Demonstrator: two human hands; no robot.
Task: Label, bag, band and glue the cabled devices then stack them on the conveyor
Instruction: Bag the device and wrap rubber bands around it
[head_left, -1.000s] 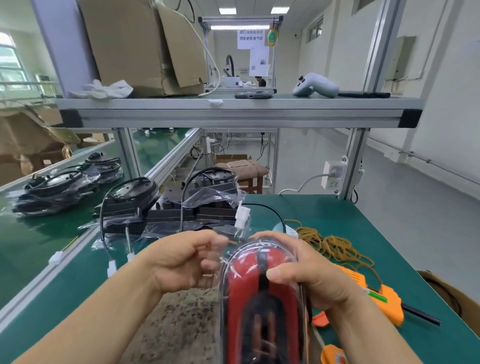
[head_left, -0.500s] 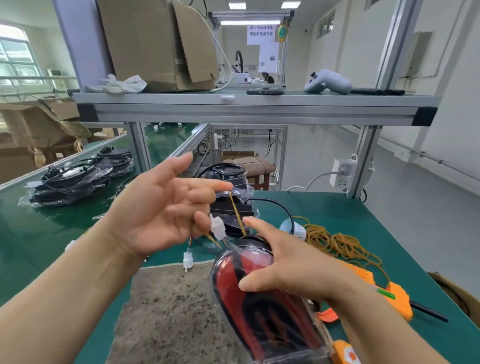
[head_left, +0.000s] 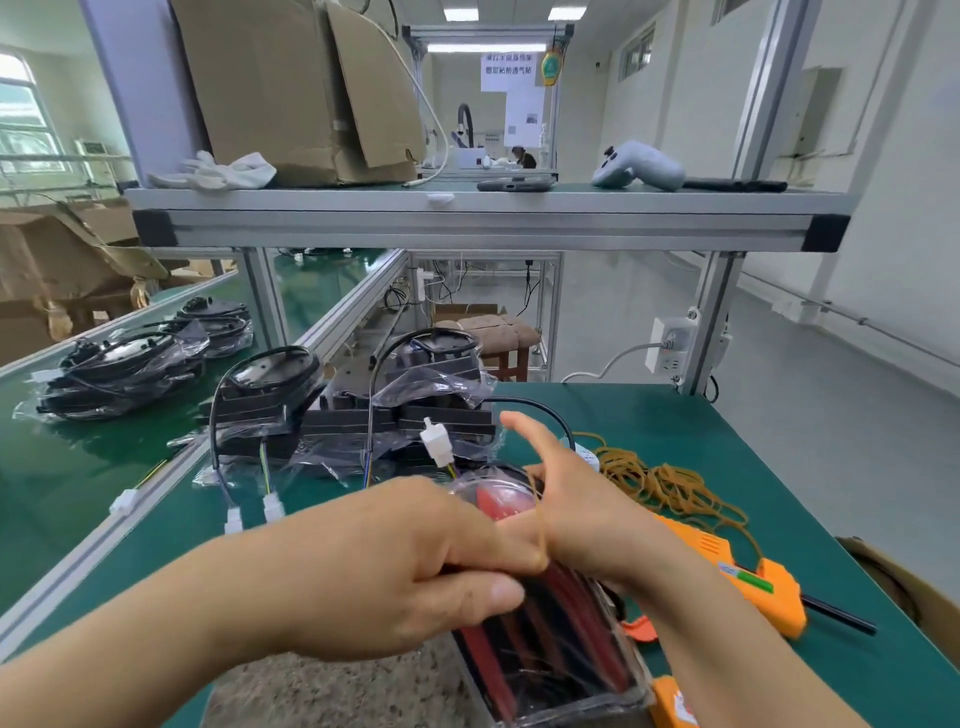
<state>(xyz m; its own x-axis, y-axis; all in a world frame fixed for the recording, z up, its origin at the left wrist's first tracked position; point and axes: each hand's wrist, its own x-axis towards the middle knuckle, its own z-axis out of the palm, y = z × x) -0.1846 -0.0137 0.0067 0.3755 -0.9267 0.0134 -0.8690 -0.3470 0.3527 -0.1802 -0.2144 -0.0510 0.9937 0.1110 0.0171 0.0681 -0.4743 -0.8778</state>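
The cabled device (head_left: 550, 639), a red and black shell sealed in a clear bag, lies at the lower centre of the frame. It sits beside a speckled mat (head_left: 322, 691) on the green desk (head_left: 779, 457), partly under both hands. I cannot tell whether it rests flat or is tipped up.

At the far left, bagged sets (head_left: 119, 374) sit on the conveyor (head_left: 62, 467). Right of them, near the middle, a stack of bagged units (head_left: 363, 421) stands at the desk's edge.

Next comes the left hand (head_left: 395, 566). Its grip is narrow, with fingers curled and thumb pressed in, pinching a rubber band (head_left: 543, 525) just above the device. The band runs up and across the right hand (head_left: 576, 509). That hand's grip is wide, fingers straight and spread, the forefinger pointing up, so it only carries the loop.

A white plug (head_left: 436, 441) on a cable stands up just behind the hands. Further right lie a heap of spare bands (head_left: 670, 483) and an orange glue gun (head_left: 748, 577).

The shell looks stiff and fairly light. The bag film looks slick and loose, so it would likely slide if held by the plastic alone. It is best taken across the hard sides of the shell, not by the springy cable or the plug. The stretched band could snap off a finger.
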